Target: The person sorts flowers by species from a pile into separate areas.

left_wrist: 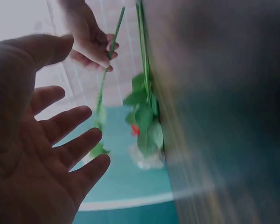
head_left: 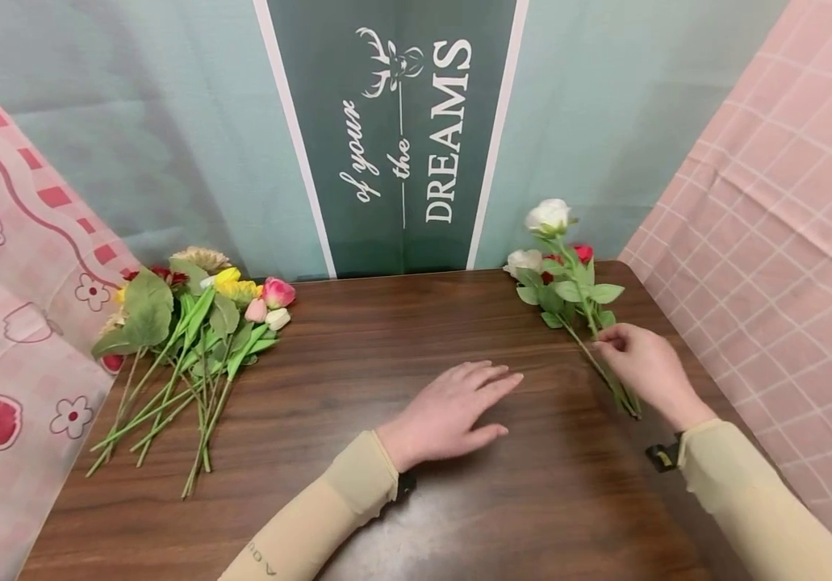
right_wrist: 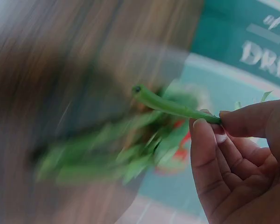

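Observation:
My right hand [head_left: 644, 371] pinches the green stem [right_wrist: 172, 108] of a white rose [head_left: 548, 216] between thumb and fingertips. This rose is raised over the back right of the table, bloom pointing away. Below it lie another white rose [head_left: 524, 262] and a red rose [head_left: 583, 253], partly hidden by leaves; their stems run toward the front right. My left hand [head_left: 445, 411] hovers over the middle of the table with fingers spread, holding nothing. In the left wrist view its palm [left_wrist: 32, 154] faces the roses, apart from them.
On the left of the brown wooden table [head_left: 386, 347] lies a pile of mixed artificial flowers, with yellow blooms [head_left: 237, 286], a pink tulip [head_left: 278, 292] and crossing stems. A teal cloth [head_left: 198, 145] hangs behind; pink cloths [head_left: 786, 202] line both sides.

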A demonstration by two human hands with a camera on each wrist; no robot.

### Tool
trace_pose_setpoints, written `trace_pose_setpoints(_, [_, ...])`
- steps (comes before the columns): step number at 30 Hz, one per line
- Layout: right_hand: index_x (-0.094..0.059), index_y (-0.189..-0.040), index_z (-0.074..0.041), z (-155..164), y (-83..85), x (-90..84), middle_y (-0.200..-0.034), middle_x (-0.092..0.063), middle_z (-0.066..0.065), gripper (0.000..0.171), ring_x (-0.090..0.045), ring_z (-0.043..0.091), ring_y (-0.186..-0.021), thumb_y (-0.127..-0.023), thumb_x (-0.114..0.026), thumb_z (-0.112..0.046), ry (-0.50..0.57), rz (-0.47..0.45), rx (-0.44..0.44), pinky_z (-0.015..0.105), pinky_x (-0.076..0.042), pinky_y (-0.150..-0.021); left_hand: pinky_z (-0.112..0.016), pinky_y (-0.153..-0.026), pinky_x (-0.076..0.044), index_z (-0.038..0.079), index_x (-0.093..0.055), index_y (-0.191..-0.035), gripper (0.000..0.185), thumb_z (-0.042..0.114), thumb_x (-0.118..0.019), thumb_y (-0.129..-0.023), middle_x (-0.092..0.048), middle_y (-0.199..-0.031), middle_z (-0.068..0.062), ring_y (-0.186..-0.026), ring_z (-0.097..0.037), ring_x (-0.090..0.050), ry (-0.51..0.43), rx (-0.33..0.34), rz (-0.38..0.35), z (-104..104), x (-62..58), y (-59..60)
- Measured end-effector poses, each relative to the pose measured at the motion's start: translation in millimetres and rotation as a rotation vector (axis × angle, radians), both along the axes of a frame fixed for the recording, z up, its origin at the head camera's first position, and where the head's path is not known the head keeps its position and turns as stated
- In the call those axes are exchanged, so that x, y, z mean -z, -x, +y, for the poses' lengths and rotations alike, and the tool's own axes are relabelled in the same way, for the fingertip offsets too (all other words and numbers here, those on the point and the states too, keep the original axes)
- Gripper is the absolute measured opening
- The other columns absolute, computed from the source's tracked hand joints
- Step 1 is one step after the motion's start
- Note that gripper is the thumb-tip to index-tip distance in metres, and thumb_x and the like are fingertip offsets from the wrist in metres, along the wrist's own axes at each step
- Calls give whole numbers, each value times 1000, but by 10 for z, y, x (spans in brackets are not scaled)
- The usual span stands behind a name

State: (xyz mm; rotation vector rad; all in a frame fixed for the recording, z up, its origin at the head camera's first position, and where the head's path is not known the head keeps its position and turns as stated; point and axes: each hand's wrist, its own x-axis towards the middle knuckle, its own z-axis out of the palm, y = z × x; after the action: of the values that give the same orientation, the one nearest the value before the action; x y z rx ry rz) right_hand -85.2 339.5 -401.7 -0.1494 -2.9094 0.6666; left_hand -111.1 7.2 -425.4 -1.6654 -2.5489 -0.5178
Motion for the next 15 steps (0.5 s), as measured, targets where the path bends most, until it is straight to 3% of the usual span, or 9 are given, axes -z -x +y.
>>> trace_pose_setpoints(6, [-73, -104, 0, 376, 51, 188, -96, -73, 17, 24, -66, 30, -77, -99, -62, -21, -83, -72, 17, 50, -50, -64, -39, -124, -18, 21, -25, -164, 74, 51, -55, -103, -34, -164, -4, -153, -21, -24, 49, 48, -36, 32, 37, -91])
trace_pose_setpoints(11, [-75, -102, 0, 397, 68, 288, -96, -74, 17, 24, -68, 33, -80, -98, -62, -20, -86, -102, 10, 54, -52, -68, -39, -124, -21, 19, -30, -162, 71, 50, -55, -103, -36, -162, -4, -152, -22, -26, 43, 64, -37, 30, 50, -84])
trace_pose_setpoints(15, [-75, -105, 0, 386, 48, 258, -101, -73, 19, 27, -68, 36, -83, -99, -61, -23, -99, -102, 19, 55, -51, -69, -40, -123, -22, 19, -32, -161, 69, 49, -55, -103, -37, -162, -4, -152, -21, -27, 50, 73, -39, 39, 45, -73])
